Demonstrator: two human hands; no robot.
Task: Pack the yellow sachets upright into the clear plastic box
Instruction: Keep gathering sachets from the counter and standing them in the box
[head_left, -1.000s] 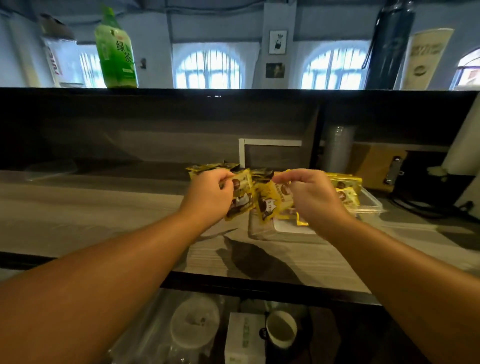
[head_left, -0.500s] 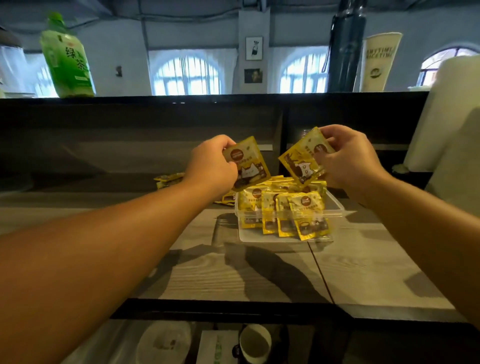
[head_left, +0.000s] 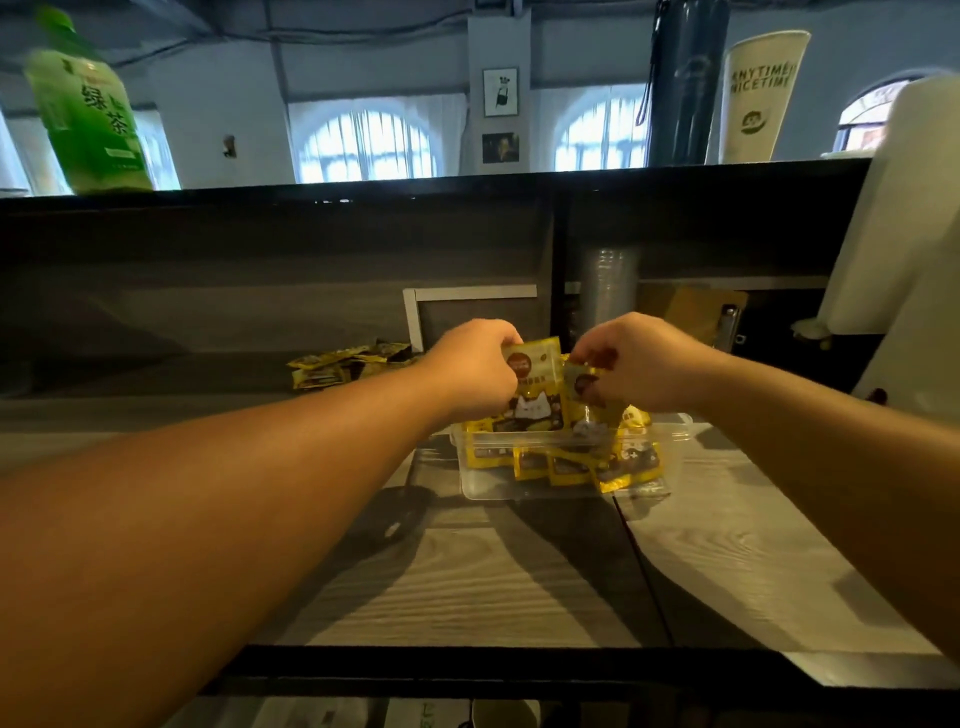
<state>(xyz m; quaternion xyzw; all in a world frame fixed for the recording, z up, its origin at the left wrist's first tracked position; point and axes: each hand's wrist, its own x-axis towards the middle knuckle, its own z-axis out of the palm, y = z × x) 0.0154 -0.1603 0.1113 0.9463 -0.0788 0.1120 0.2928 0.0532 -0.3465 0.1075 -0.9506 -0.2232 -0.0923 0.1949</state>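
1. Two bare hands reach forward over a grey wood-grain counter (head_left: 467, 582) in the single head view, meeting above a clear plastic box (head_left: 670, 441).
2. Left hand (head_left: 470, 371): fingers curled, pinching the upper left corner of an upright yellow sachet (head_left: 537, 384) with a white cat face printed on it. The sachet's lower edge dips into the back of the box.
3. Right hand (head_left: 641, 364): fingers curled, pinching a second yellow sachet (head_left: 579, 382) near its top, just beside the first one and partly behind it. Its lower part is blurred.
4. The box sits on the counter below both hands, holding a row of packed sachets (head_left: 561, 462) that stand roughly upright along its front wall, some leaning.
5. A loose pile of sachets (head_left: 345, 361) lies on the counter to the left, well apart from the box.
6. A green bottle (head_left: 88, 109) stands on the high ledge at far left.
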